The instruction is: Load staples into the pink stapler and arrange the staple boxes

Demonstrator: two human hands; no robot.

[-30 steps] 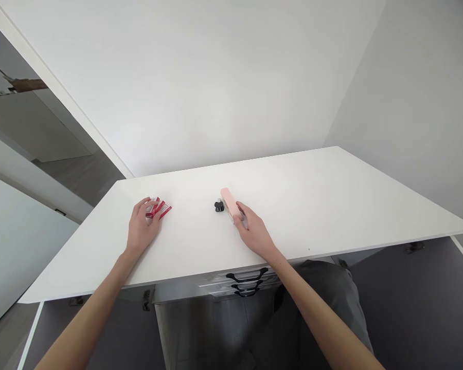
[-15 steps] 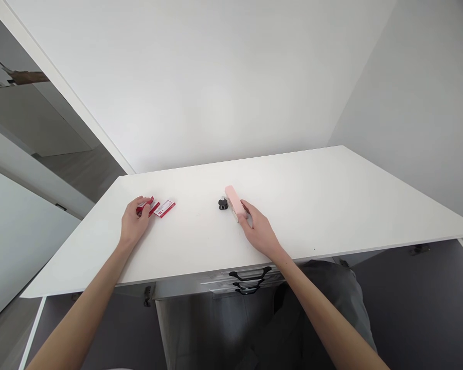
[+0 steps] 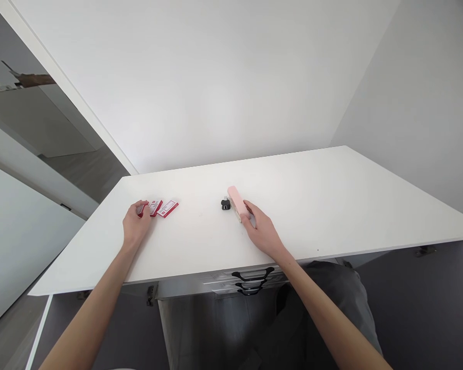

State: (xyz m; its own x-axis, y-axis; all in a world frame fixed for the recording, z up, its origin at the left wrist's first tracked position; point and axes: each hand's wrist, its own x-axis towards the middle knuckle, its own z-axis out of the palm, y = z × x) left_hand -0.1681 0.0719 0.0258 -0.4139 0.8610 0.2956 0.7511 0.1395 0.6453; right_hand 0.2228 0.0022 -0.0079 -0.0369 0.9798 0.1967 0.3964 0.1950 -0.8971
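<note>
My left hand is closed on a small red-and-white box at the left of the white tabletop; the fingers hide most of it. Right beside those fingertips lies a second red-and-white box, and a third box rests at a slant to its right. My right hand grips the near end of a pink stapler, thumb on one side and fingers on the other. Just left of the stapler sits a small black staple remover.
The white tabletop meets a wall at the back. Drawers with black handles are below its front edge, near my right forearm. Dark open cabinet doors stand under the table on both sides.
My left fingers have shifted, and the box beside them shows more fully and lies flatter. The whole view has moved slightly; my right hand still holds the stapler in the same place.
</note>
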